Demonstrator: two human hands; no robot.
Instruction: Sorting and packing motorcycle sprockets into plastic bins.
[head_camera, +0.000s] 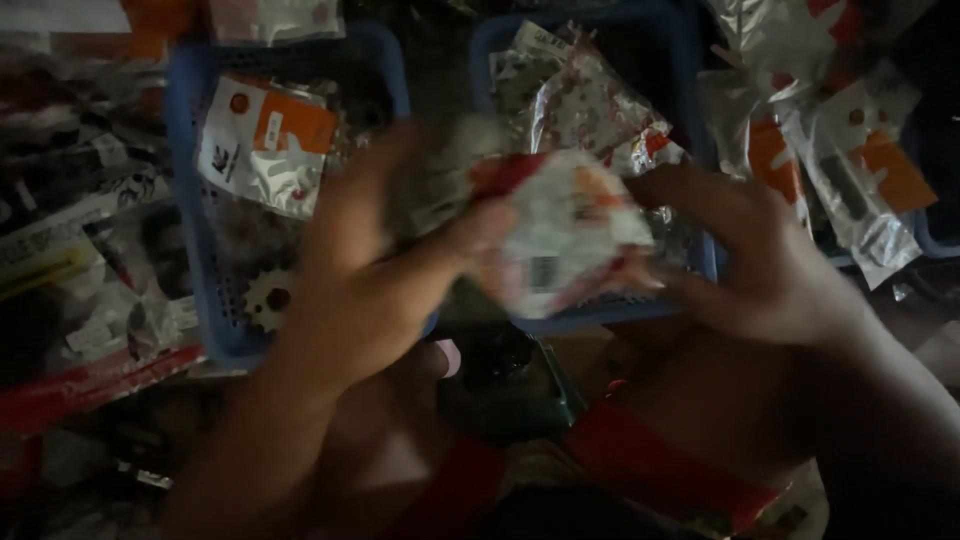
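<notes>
Head view shows, mid-frame, the left hand and right hand both grasping a crinkly white-and-red plastic packet by its side edges, likely light, soft and slippery, above two blue perforated plastic baskets holding similar packets.

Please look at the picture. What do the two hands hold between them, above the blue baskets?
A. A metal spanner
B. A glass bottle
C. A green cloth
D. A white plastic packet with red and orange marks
D: the left hand and the right hand grip a blurred white plastic packet with red and orange marks, above the rim of a blue basket.
</notes>
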